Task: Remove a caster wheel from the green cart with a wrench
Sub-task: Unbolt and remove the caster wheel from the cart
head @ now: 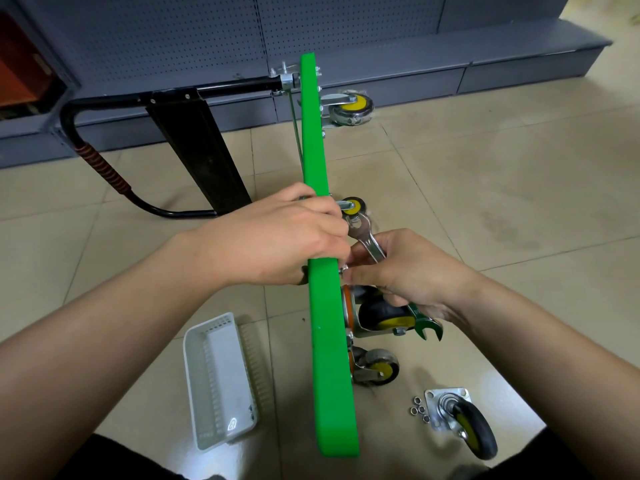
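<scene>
Caster wheel (384,315) juts sideways from the edge-standing green cart (323,299), so the left hand (277,237) steadies its deck, curled over the rim, while the right hand (412,271) grips the wrench (367,237) near the bolts.

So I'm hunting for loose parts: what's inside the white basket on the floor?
The white basket shows only its bare slatted bottom, with a small glare patch at the near end. The loose nuts lie on the tile beside the detached caster wheel. None of its interior is covered.

Right hand (412,271) holds wrench (367,237) beside green cart (322,306); left hand (277,237) steadies it.
</scene>
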